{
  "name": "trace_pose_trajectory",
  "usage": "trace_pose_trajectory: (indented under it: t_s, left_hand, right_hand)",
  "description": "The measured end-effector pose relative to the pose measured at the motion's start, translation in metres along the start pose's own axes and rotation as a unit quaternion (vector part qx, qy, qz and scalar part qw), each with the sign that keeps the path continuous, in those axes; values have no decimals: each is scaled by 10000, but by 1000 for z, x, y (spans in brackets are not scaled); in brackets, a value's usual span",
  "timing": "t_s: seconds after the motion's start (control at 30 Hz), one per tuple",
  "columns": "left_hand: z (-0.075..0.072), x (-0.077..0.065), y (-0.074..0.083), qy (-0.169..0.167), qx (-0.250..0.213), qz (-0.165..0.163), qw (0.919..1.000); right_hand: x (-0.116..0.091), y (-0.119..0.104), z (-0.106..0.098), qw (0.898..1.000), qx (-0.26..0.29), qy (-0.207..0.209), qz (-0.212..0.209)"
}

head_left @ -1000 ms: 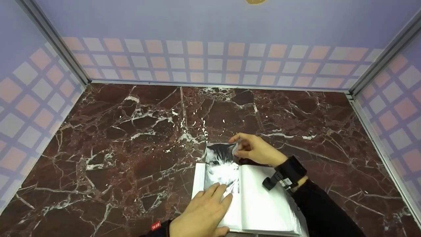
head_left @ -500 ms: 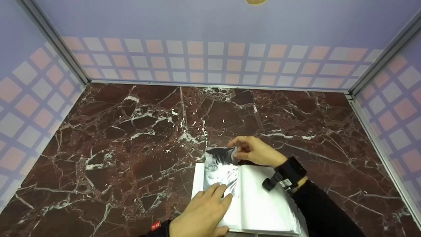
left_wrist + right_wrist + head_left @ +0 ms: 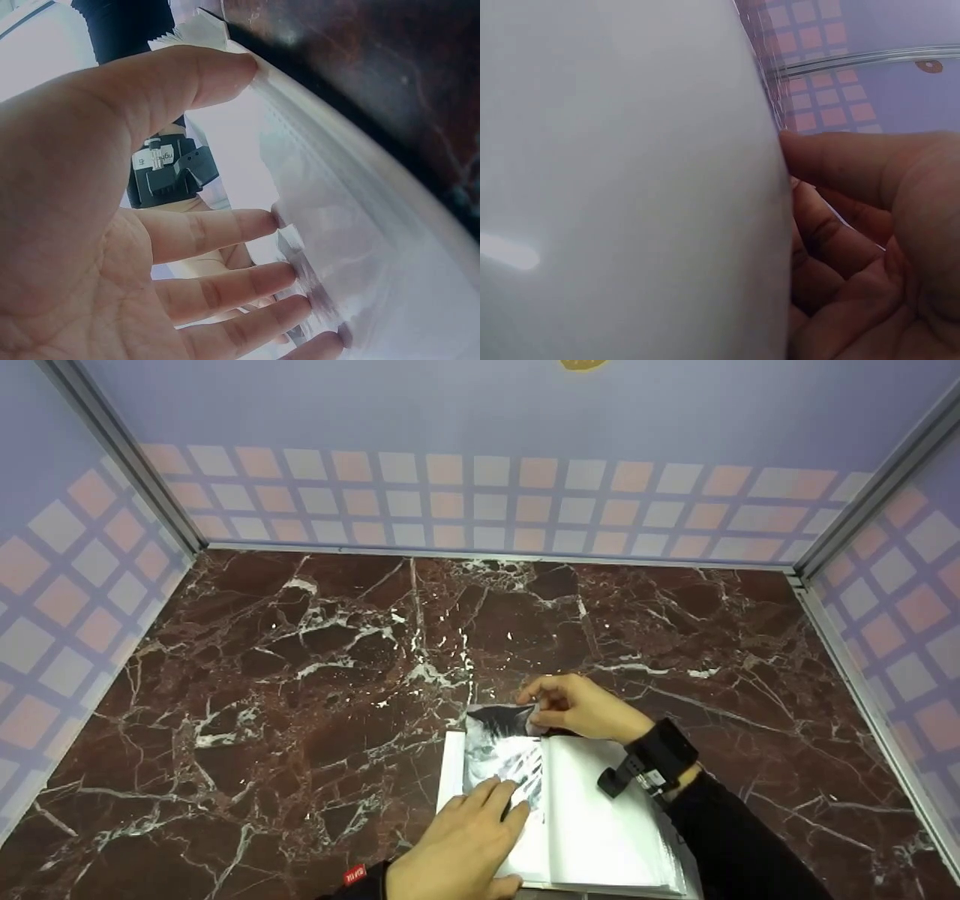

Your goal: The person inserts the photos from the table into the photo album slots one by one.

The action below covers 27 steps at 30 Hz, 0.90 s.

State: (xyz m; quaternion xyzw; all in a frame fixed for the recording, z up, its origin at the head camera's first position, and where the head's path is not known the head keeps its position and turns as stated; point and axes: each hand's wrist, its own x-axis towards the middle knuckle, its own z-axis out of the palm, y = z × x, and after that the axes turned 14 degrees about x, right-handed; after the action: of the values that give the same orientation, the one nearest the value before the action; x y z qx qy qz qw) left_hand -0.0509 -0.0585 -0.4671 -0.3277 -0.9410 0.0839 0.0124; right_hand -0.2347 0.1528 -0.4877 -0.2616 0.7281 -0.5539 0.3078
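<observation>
A photo album (image 3: 604, 810) with clear sleeves lies spread open near the front of the table. A cat photo (image 3: 496, 724) is partly inside the left page's sleeve, its top end standing out beyond the page's far edge. My right hand (image 3: 589, 709) pinches the photo's upper right corner between thumb and fingers. My left hand (image 3: 465, 840) lies with extended fingers on the left page, fingertips over the lower part of the photo. In the left wrist view, the fingertips (image 3: 281, 274) rest against the glossy sleeve. The album page (image 3: 630, 150) fills much of the right wrist view.
Dark red marbled tabletop (image 3: 300, 697) surrounds the album. A purple back wall (image 3: 480, 502) with pink and white squares encloses the far side, with similar panels left and right. The right wrist wears a black strap with a camera (image 3: 664, 754).
My right hand has moved slightly toward me, and the photo has slid further down into the sleeve. Less of it stands out past the page. The left hand has stayed in place.
</observation>
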Motion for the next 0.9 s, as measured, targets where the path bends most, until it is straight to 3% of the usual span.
trace_pose_trajectory:
  t_s: [0.43,0.9]
  left_hand:
    - [1,0,1,553,32,16,9985]
    - [1,1,2,580,159,-5,9982]
  right_hand:
    - [-2,-1,2,9999,-116,1,103]
    - [-3,-4,5,9983,-579,-23,103]
